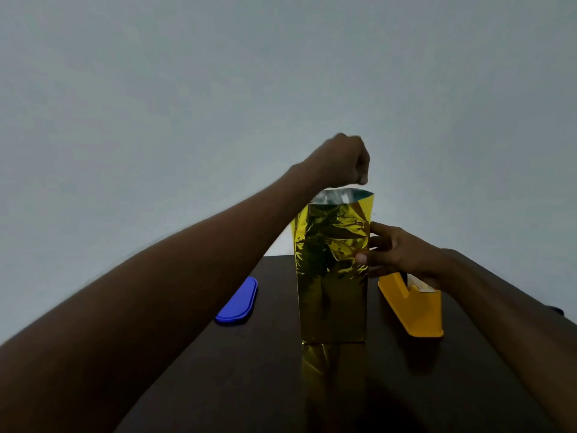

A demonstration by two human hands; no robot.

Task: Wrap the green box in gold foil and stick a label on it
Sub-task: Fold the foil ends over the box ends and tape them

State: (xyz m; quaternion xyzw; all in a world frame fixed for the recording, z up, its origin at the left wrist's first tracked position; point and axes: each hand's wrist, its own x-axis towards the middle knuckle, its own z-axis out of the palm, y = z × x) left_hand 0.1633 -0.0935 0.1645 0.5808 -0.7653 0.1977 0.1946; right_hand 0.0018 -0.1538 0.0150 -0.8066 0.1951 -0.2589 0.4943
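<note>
Tall box wrapped in crinkled gold foil (pixel 332 270): upright on dark tabletop (pixel 468 385), between both hands, lower end nearest the camera, foil reflection visible on the surface in front. Foil top edge open, silver inner side exposed, standing up around the upper end; green box itself hidden under the wrap. Left hand (pixel 342 160): raised directly above the open foil top, fingers curled shut into a loose fist, thumb tip pointing down just above the foil rim, apparently not touching; contents of the fist, if any, not discernible. Right hand (pixel 393 251): against right side of the wrapped box at mid-height, thumb on front face, fingers spread along the right edge. Yellow plastic tape dispenser (pixel 412 304): beneath and just behind right hand. Flat blue plastic oblong lid (pixel 239 303): below left forearm, apart from the box.
</note>
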